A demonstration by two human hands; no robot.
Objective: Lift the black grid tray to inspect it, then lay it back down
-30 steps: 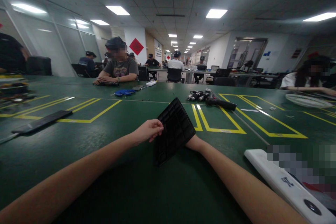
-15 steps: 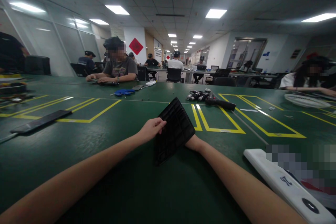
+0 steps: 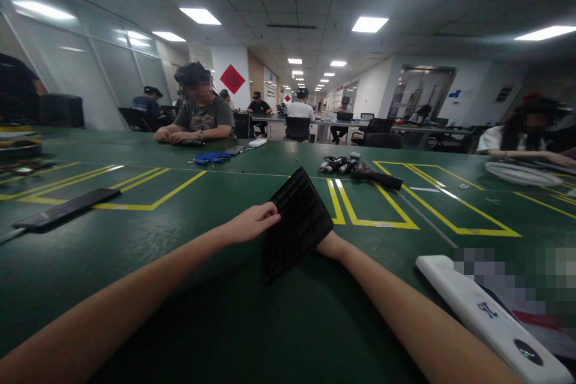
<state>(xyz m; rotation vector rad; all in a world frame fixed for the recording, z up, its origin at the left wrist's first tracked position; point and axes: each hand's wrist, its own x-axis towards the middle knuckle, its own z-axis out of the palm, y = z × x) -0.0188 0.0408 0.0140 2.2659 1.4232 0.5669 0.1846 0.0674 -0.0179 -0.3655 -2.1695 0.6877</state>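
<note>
A flat black rectangular panel [image 3: 299, 225] with rounded corners and a grid of squares on its face is held tilted above the green table [image 3: 180, 288]. My left hand [image 3: 254, 221] is at its left edge, with thumb and fingers pinched together against it. Behind the lower right edge, my right hand [image 3: 330, 244] holds the panel from the back; its fingers are hidden. The squares look dark, and I cannot make out whether they are hollows or padding.
At right lies a white device [image 3: 486, 312] marked 26. Left is a dark slab with a cable [image 3: 72, 209]. Farther off are black cables with metal ends [image 3: 339, 163], a blue item [image 3: 211, 158] and yellow tape frames [image 3: 382, 225]. People sit across the table.
My left hand has slid slightly left along the panel's edge, with fingers less far over its face. The panel and my right hand stay nearly in place.
</note>
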